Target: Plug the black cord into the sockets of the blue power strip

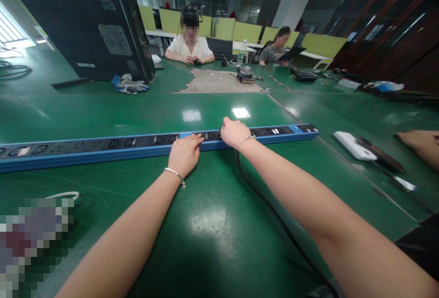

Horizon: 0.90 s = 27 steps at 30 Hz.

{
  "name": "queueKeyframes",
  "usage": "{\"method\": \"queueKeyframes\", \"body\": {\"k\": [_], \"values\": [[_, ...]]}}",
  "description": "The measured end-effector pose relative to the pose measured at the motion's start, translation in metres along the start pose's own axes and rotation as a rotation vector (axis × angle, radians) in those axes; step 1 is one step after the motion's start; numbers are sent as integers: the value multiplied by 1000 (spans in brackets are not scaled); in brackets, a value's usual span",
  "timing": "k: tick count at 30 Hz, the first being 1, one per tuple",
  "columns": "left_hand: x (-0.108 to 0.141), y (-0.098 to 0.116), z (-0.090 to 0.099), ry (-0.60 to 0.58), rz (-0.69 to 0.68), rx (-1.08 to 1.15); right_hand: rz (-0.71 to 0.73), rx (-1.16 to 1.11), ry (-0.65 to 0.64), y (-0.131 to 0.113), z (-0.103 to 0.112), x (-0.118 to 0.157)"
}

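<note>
A long blue power strip (151, 151) with a row of black sockets lies across the green table. My left hand (185, 154) is on the strip near its middle, fingers curled over the top and far side, with the thumb hidden. Just to the right, my right hand (236, 132) is closed over the sockets around the plug of a black power cord. The fingers cover the plug, so how deep it sits in a socket cannot be seen. From under that hand the black cord (260, 193) runs down toward the table's near edge.
A black computer case (113, 37) stands at back left, beside blue-and-white gloves (129, 84). Right of the strip lie a white box-like device (355, 146) and a dark, long object (380, 155). Another person's hand (420, 147) shows at the right edge. Two people sit across the table.
</note>
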State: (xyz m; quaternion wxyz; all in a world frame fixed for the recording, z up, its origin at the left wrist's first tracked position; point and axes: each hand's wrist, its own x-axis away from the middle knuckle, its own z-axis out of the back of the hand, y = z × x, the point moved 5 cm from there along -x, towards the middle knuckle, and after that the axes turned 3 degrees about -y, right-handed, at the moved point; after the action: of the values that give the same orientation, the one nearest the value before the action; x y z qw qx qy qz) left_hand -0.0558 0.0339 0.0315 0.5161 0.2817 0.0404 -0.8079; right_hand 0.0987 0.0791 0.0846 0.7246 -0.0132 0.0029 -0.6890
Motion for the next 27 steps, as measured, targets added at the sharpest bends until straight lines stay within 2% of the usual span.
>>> {"method": "queueKeyframes", "body": {"k": [5, 11, 14, 19, 27], "values": [[1, -1, -2, 3, 1, 5, 19, 24, 23, -12, -7, 10], [3, -2, -2, -7, -13, 21, 15, -4, 53, -13, -14, 21], [3, -2, -3, -31, -16, 31, 3, -29, 41, -8, -14, 18], [2, -2, -2, -2, -26, 39, 27, -95, 3, -1, -10, 8], [1, -7, -5, 10, -46, 70, -14, -176, 73, 6, -12, 6]]}}
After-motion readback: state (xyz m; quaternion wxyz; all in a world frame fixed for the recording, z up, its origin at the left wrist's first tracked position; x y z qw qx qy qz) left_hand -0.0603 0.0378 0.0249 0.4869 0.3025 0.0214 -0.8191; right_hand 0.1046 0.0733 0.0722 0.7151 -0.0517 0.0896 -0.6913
